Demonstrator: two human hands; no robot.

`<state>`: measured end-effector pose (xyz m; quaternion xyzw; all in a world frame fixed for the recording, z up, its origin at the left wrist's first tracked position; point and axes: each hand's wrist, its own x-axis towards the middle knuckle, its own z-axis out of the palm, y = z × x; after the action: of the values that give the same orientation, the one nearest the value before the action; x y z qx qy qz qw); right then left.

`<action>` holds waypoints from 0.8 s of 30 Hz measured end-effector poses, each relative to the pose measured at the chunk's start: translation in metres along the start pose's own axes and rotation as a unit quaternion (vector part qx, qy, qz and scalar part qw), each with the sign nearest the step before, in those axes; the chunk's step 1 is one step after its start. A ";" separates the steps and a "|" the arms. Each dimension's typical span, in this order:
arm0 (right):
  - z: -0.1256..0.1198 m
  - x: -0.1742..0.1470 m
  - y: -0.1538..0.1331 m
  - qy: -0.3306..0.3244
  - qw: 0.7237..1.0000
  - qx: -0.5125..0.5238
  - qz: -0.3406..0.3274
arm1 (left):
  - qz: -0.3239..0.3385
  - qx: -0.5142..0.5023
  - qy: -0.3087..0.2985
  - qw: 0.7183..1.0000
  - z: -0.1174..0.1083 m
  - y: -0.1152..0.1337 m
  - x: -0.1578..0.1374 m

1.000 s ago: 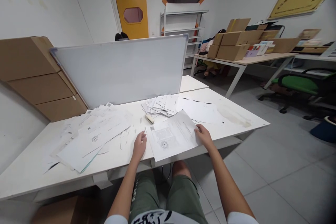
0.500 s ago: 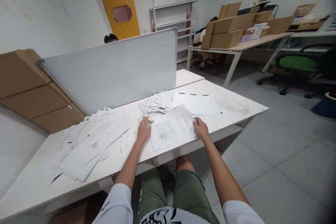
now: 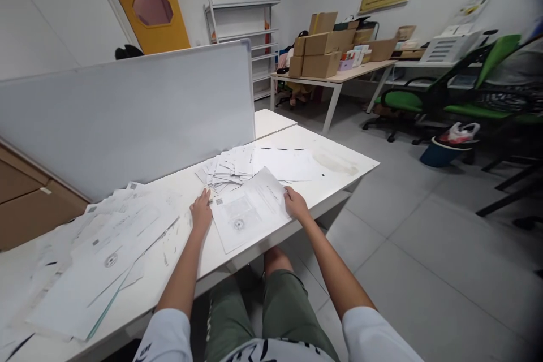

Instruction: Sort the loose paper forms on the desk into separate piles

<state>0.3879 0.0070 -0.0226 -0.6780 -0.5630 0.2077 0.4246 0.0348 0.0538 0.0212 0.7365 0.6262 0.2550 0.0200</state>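
Note:
A printed paper sheet (image 3: 244, 212) with a round stamp and a small square code lies flat near the desk's front edge. My right hand (image 3: 296, 203) grips its right edge between thumb and fingers. At the sheet's upper left corner is my left hand (image 3: 201, 210), with its fingers bent together on the desk. A small dark bit shows by those fingertips, too small to name. Behind the sheet is a fanned heap of small papers (image 3: 224, 167), and beside it lie larger white sheets (image 3: 284, 161). A wide spread of printed papers (image 3: 123, 237) covers the desk to the left.
A whiteboard (image 3: 139, 113) stands along the back of the white desk (image 3: 314, 181). Cardboard boxes (image 3: 46, 209) sit behind its left end. Farther off are a table (image 3: 352, 69) with stacked cartons, green chairs (image 3: 399, 100) and a blue bin (image 3: 441, 154).
My view has turned to the right, so the room shifts left and more chairs and the bin appear. Both hands stay at the sheet, which lies much as before.

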 end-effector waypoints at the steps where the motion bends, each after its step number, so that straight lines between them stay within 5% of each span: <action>1: 0.001 -0.001 0.000 -0.003 1.000 -0.007 -0.001 | 0.001 0.002 -0.004 1.000 -0.001 0.001 -0.001; 15: -0.001 -0.009 -0.007 -0.005 0.999 -0.042 -0.016 | 0.050 0.048 -0.079 0.995 -0.013 -0.005 -0.012; 24: -0.004 -0.014 -0.011 0.021 0.999 0.049 -0.004 | 0.060 -0.023 -0.034 0.997 -0.009 -0.007 -0.025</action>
<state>0.3805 -0.0078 -0.0139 -0.6586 -0.5457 0.2190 0.4695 0.0231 0.0289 0.0174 0.7804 0.5738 0.2448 0.0434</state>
